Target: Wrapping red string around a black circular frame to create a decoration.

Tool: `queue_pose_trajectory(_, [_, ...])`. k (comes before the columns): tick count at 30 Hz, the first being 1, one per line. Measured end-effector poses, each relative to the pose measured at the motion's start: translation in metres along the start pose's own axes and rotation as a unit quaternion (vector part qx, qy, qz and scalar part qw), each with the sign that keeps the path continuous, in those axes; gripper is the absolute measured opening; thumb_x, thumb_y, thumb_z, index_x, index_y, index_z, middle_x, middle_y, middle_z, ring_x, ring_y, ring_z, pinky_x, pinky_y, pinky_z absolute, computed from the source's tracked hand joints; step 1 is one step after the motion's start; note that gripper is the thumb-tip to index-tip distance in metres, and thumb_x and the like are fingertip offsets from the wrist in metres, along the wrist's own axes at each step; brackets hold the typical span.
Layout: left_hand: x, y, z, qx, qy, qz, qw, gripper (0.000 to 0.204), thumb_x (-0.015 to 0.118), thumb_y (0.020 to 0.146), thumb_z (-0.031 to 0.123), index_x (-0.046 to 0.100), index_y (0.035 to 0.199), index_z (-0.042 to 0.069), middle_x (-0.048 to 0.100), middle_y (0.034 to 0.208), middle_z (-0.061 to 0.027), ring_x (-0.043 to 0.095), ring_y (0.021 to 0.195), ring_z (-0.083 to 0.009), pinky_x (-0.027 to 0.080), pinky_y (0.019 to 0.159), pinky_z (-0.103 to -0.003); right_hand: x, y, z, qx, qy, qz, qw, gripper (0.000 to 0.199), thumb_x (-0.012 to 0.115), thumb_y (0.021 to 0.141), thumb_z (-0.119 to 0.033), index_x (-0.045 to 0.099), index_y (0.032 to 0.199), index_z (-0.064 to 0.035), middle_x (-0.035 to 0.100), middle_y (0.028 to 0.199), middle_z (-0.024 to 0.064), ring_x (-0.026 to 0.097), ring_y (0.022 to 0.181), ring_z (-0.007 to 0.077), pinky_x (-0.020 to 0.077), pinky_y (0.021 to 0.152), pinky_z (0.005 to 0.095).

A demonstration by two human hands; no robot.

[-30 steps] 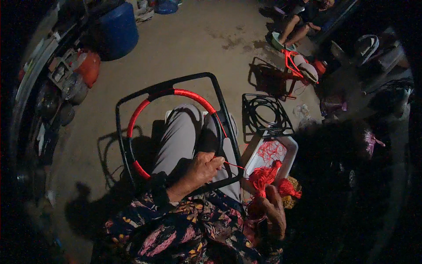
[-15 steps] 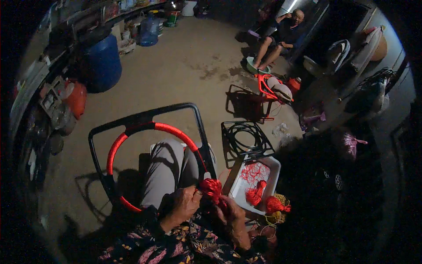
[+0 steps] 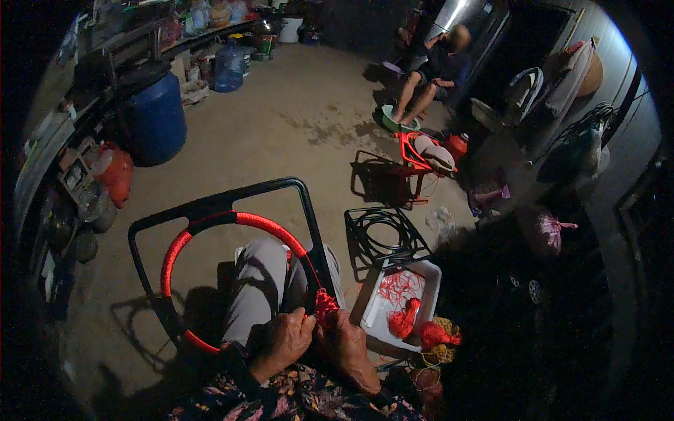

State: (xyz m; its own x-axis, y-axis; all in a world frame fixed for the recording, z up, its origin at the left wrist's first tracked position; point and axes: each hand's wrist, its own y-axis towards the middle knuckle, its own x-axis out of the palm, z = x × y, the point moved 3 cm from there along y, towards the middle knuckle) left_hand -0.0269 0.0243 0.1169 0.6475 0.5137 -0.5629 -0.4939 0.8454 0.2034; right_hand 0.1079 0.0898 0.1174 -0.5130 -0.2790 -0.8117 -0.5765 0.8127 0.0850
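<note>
In the lower centre of the frame the left hand (image 3: 286, 339) and the right hand (image 3: 346, 342) come together on a small bundle of red cord (image 3: 326, 304). The fingers of both hands are closed on it, at the right side of a black metal frame (image 3: 210, 207). This frame stands over the person's knees and carries a ring wrapped in red cord (image 3: 210, 235).

Just to the right of the hands, a white rectangular tray (image 3: 428, 277) lies on the floor. It holds loose red cord and one red cord bundle (image 3: 403, 321); a second red bundle (image 3: 435, 334) lies at its lower right corner, on something yellow. Above the tray lies another black frame (image 3: 385, 237), unwrapped.

In the upper left a big blue barrel (image 3: 156, 123) stands beside a clear water bottle (image 3: 229, 69). What is in them I cannot tell. In the upper centre another person (image 3: 435, 77) sits with feet at a green basin (image 3: 393, 118).
</note>
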Motion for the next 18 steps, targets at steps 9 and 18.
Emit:
queue_pose_trajectory(9, [-0.006, 0.012, -0.005, -0.228, -0.307, -0.122, 0.916, 0.031, 0.056, 0.088, 0.025, 0.053, 0.07, 0.0, 0.052, 0.052, -0.0112, 0.05, 0.04, -0.022, 0.042, 0.041, -0.033, -0.002, 0.006, 0.015, 0.065, 0.168, -0.002, 0.984, 0.021, 0.067, 0.082, -0.013, 0.051, 0.092, -0.0031, 0.064, 0.071, 0.0173, 0.064, 0.062, 0.0347, 0.0484, 0.052, 0.0425])
queue_pose_trajectory(18, [0.005, 0.005, -0.021, -0.296, -0.364, -0.14, 0.872, 0.024, 0.052, 0.088, 0.021, 0.055, 0.074, 0.002, 0.052, 0.054, -0.0067, 0.049, 0.041, -0.0133, 0.038, 0.036, -0.027, -0.02, 0.011, -0.014, 0.07, 0.195, 0.002, 0.978, 0.019, 0.066, 0.085, -0.012, 0.052, 0.093, -0.0006, 0.061, 0.069, 0.0107, 0.056, 0.06, 0.0141, 0.0459, 0.054, 0.0293])
